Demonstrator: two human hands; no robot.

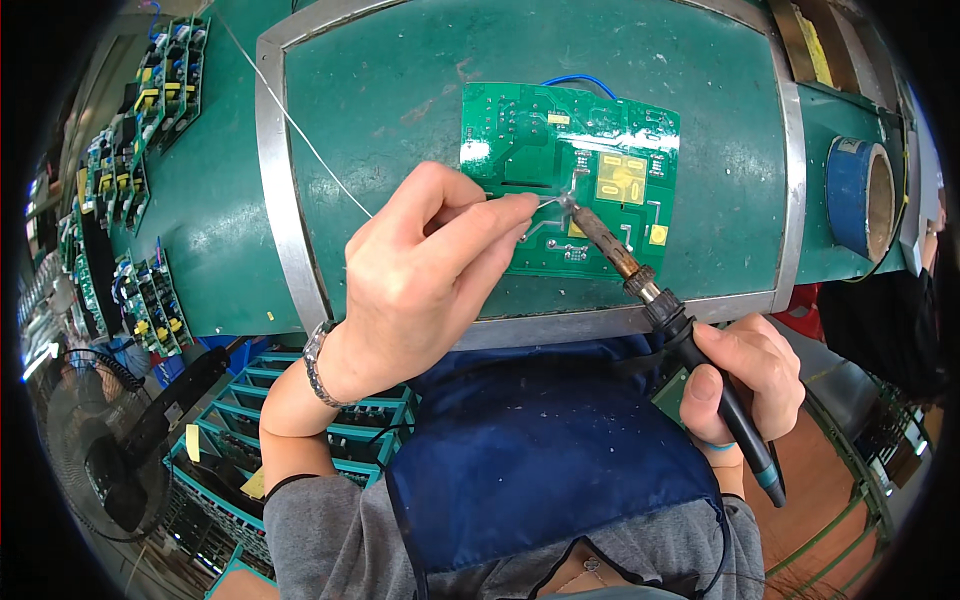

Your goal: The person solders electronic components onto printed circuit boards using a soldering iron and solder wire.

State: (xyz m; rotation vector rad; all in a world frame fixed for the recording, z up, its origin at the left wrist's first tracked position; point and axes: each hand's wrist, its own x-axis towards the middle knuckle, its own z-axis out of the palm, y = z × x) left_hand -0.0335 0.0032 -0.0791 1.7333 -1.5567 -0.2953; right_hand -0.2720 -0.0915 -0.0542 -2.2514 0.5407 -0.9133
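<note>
A green circuit board (535, 160) with yellow patches and solder joints lies in the middle of the framed work surface. Thin solder wire (303, 135) runs down from the upper left into my left hand (415, 270), whose thumb and finger pinch it over the board's left part. My right hand (750, 375) grips the black handle of a soldering iron (692, 350) from the lower right. The iron's tip and the wire's end meet at a spot near the board's centre, with a faint wisp of smoke there. A blue wire (580, 79) loops out at the board's far edge.
A metal frame (790, 180) borders the green work surface (380, 100). Populated circuit boards (150, 300) stand in rows at the left. Below them are a fan (110, 450) and a teal rack (235, 430). A blue tape roll (860, 195) sits at the right.
</note>
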